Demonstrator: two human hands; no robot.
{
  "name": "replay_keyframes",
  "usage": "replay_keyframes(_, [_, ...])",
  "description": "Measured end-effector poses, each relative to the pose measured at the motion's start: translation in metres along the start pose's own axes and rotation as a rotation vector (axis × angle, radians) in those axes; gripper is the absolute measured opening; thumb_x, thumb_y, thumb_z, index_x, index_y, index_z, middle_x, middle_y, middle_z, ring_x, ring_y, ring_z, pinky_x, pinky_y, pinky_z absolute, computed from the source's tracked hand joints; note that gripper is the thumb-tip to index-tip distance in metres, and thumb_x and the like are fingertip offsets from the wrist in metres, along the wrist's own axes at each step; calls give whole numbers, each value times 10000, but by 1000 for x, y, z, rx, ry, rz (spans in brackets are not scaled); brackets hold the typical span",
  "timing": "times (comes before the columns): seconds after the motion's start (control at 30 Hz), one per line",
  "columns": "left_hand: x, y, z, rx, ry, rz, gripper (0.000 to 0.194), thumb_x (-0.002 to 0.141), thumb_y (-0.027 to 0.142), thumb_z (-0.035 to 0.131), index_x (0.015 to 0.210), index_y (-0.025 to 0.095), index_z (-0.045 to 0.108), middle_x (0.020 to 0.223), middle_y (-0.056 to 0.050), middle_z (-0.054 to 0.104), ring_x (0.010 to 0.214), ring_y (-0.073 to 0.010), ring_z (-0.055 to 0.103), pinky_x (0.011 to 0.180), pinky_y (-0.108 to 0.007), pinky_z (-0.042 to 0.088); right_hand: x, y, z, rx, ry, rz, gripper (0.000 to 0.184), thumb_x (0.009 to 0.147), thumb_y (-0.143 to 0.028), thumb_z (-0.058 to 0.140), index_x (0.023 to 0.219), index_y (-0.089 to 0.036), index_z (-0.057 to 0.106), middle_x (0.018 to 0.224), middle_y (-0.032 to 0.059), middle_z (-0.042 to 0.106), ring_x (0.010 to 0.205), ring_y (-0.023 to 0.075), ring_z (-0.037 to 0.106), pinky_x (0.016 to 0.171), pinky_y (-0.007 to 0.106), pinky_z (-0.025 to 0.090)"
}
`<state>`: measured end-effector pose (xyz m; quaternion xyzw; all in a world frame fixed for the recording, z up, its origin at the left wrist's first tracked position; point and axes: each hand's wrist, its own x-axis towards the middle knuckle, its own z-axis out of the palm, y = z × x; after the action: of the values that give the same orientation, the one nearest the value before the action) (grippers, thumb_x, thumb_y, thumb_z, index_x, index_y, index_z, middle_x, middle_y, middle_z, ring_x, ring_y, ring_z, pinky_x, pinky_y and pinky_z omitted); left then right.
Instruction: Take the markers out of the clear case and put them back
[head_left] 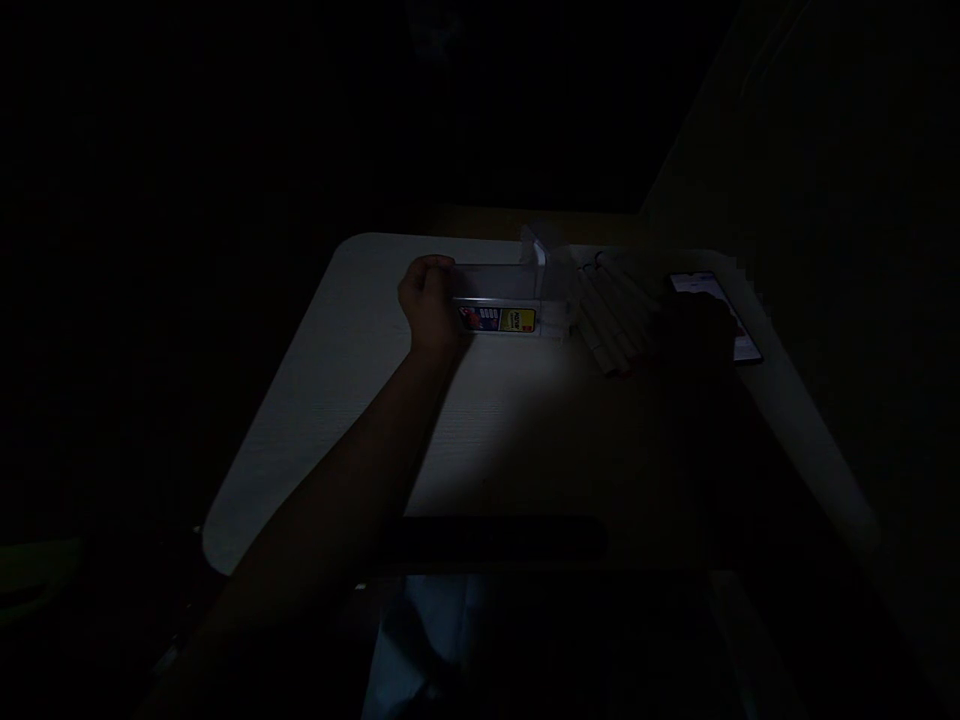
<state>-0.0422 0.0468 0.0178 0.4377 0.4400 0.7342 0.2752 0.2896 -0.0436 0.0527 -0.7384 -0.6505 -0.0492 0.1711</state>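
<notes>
A clear plastic case (495, 283) with a colourful label lies on its side on the table, its hinged lid standing up at the right end. My left hand (431, 305) is closed around the case's left end. To the right of the case lies a bunch of several pale marker pens (611, 318), side by side and slanted. My right hand (694, 330) is a dark shape at the right ends of the pens, partly covering a phone. Its fingers are lost in shadow, so I cannot see whether it grips a pen.
The phone (748, 348) with its lit screen lies near the right edge of the pale table (315, 340), which has rounded corners. A long dark bar (495, 537) runs along the near edge. The surroundings are very dark, and a green object (37, 570) shows at the far left.
</notes>
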Motion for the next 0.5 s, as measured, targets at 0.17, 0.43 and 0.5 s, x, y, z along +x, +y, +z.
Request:
replay_keyframes(0.17, [0,0,-1,5,-23,16,514,841,757,644,786,248,604,795,-34,566,776,-202,563,698,-339,462,-5,-15,-4,29,37,-45,443,1019,-222,437,1330,-97,727,1343,289,668,1221,356,613,1048,518,460])
replay_keyframes(0.43, [0,3,-1,-8,-8,8,452,846,677,692,752,240,623,785,-30,608,771,-190,580,722,-328,495,-10,-42,-20,145,-169,15,609,1003,-98,403,1581,-121,593,1547,202,601,1421,348,618,1253,546,467])
replay_keyframes(0.5, [-1,3,-1,-14,-14,1,438,848,664,692,758,241,623,795,-33,613,789,-195,592,732,-330,500,-13,-45,-22,148,-187,26,621,992,-95,429,1592,-134,586,1557,186,598,1450,355,599,1278,567,447])
